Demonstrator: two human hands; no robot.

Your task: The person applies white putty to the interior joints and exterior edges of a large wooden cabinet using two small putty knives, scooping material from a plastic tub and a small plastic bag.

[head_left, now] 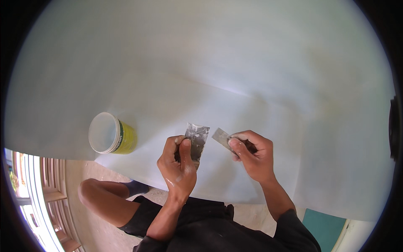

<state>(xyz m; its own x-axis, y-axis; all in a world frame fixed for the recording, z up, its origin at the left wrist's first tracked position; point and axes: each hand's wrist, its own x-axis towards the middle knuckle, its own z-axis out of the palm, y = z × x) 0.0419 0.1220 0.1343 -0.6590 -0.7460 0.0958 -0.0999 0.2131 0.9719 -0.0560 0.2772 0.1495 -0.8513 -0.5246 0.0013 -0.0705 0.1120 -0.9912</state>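
My left hand [178, 164] grips a flat metal scraper blade [196, 136] smeared with grey-white paste, thumb pressed on its face. My right hand [252, 155] holds a smaller metal putty knife [221, 137] by its handle, blade angled toward the left blade with a small gap between the two. Both hands are held in front of a pale, freshly coated white surface [218, 71]. A yellow tub with a white lid [110, 134] sits on that surface to the left of my left hand.
My bent knee and lower leg [105, 197] and dark shorts [197, 227] fill the lower middle. A window frame with wooden slats [37, 197] lies at the lower left. A teal panel [325, 227] shows at the lower right.
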